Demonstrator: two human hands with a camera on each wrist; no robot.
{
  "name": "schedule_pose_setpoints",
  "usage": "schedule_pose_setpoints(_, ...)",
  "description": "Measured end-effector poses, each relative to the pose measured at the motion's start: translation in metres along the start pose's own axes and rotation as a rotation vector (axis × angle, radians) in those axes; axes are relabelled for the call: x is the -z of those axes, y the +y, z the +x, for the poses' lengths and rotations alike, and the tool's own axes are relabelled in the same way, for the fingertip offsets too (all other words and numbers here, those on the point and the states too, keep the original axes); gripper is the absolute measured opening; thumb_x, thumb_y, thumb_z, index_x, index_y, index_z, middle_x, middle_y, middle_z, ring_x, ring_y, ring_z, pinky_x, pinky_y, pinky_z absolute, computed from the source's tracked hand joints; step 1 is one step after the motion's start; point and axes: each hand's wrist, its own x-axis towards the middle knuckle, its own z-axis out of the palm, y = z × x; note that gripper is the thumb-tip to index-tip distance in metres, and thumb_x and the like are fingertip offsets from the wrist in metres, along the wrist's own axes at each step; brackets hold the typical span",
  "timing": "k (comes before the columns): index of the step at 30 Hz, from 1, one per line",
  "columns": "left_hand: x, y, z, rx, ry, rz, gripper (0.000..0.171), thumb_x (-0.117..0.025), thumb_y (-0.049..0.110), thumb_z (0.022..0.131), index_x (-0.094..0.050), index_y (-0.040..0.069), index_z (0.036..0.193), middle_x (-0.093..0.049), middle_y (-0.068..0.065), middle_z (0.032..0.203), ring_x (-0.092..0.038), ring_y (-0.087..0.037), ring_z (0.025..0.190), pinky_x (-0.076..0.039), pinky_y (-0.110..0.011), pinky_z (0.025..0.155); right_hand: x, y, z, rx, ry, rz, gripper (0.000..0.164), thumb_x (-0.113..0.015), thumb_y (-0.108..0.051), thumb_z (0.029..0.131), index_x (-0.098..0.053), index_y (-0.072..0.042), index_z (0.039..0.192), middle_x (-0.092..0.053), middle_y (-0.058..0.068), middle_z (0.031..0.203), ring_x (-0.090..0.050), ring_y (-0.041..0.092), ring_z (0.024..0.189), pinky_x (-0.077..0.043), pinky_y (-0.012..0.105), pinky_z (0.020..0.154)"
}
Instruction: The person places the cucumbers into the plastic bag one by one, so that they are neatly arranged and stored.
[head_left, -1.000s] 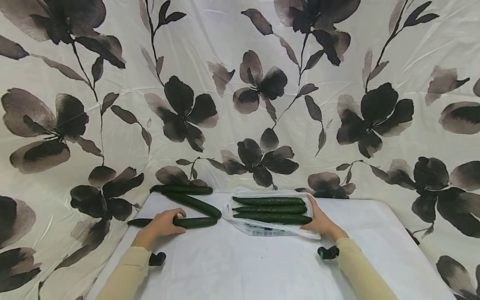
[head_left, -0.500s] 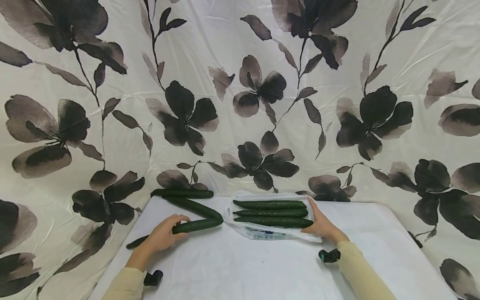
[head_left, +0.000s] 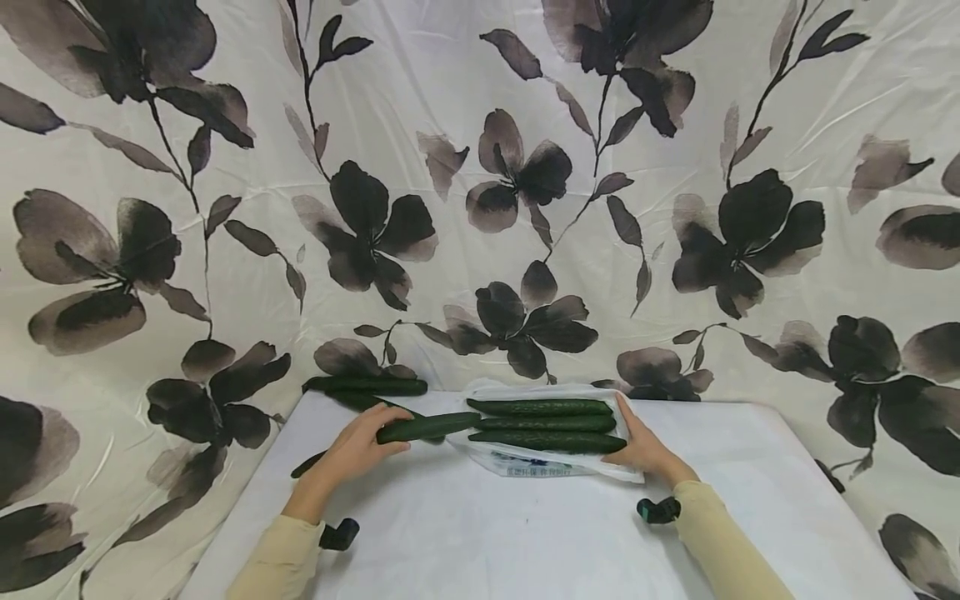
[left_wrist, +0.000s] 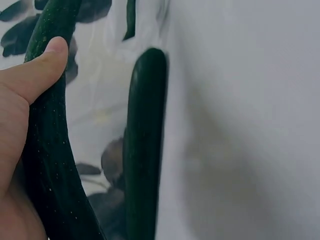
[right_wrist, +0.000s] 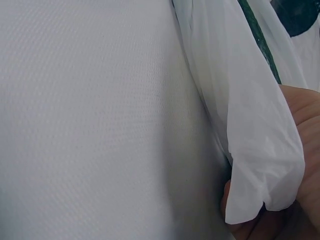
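Note:
In the head view, my left hand [head_left: 352, 450] grips a dark green cucumber [head_left: 431, 427] around its middle. The cucumber's front end reaches the opening of a white plastic bag [head_left: 525, 469]. The left wrist view has the thumb lying along this cucumber [left_wrist: 47, 145], with a second cucumber [left_wrist: 145, 145] beside it. Three cucumbers [head_left: 551, 442] lie side by side in the bag. At the bag's right end, my right hand [head_left: 643, 446] holds its edge. Plastic [right_wrist: 265, 145] covers part of that hand in the right wrist view, hiding some fingers.
Two cucumbers lie at the table's back left: one along the back edge [head_left: 367, 386], the other slanting [head_left: 347, 401] and partly hidden behind the left hand and held cucumber. A floral cloth [head_left: 517, 250] hangs behind the white table [head_left: 510, 542].
My left hand has lifted the nearest left cucumber off the table and carried it right and up to the bag. The right hand stays at the bag's right end.

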Motion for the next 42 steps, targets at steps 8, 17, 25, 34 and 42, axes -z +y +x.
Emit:
schedule_pose_setpoints(8, -0.020, 0.019, 0.023, -0.020, -0.025, -0.017, 0.041, -0.080, 0.029, 0.081, -0.064, 0.030, 0.120, -0.056, 0.010, 0.104, -0.053, -0.015, 0.090, -0.046, -0.040, 0.078, -0.001, 0.000, -0.002, -0.004, 0.002, 0.004, 0.129, -0.089, -0.022, 0.070, 0.007, -0.016, 0.157, -0.001, 0.025, 0.158, -0.009, 0.048, 0.141, -0.015, 0.063, 0.109)
schedule_pose_setpoints(17, -0.045, 0.035, 0.048, -0.090, -0.063, -0.012, 0.042, -0.077, 0.031, 0.084, -0.064, 0.025, 0.123, -0.054, 0.007, 0.096, -0.054, -0.019, 0.090, -0.046, -0.042, 0.076, 0.000, 0.004, -0.005, -0.025, 0.003, 0.004, 0.129, -0.089, -0.023, 0.070, 0.007, -0.016, 0.157, -0.001, 0.025, 0.158, -0.009, 0.048, 0.141, -0.016, 0.063, 0.109)
schedule_pose_setpoints(25, -0.061, 0.054, 0.068, -0.066, -0.119, 0.027, 0.043, -0.076, 0.032, 0.085, -0.063, 0.025, 0.126, -0.058, 0.001, 0.109, -0.056, -0.021, 0.099, -0.047, -0.046, 0.085, 0.000, 0.006, -0.005, -0.024, 0.017, 0.015, 0.129, -0.089, -0.023, 0.070, 0.006, -0.016, 0.157, -0.003, 0.025, 0.158, -0.010, 0.048, 0.141, -0.016, 0.063, 0.110)
schedule_pose_setpoints(34, -0.072, 0.065, 0.096, -0.108, -0.166, 0.055, 0.045, -0.073, 0.037, 0.087, -0.062, 0.024, 0.128, -0.056, 0.005, 0.107, -0.055, -0.016, 0.098, -0.047, -0.042, 0.087, 0.004, 0.006, 0.001, -0.028, 0.013, -0.007, 0.129, -0.089, -0.024, 0.070, 0.007, -0.016, 0.157, -0.006, 0.027, 0.158, -0.012, 0.048, 0.141, -0.017, 0.062, 0.110)
schedule_pose_setpoints(42, -0.085, 0.078, 0.115, -0.133, -0.182, 0.041, 0.044, -0.073, 0.037, 0.087, -0.062, 0.023, 0.128, -0.057, -0.001, 0.114, -0.056, -0.024, 0.107, -0.047, -0.047, 0.089, -0.001, 0.004, -0.002, -0.032, 0.017, 0.007, 0.127, -0.089, -0.021, 0.070, 0.004, -0.015, 0.157, -0.008, 0.027, 0.157, -0.012, 0.049, 0.141, -0.016, 0.062, 0.110)
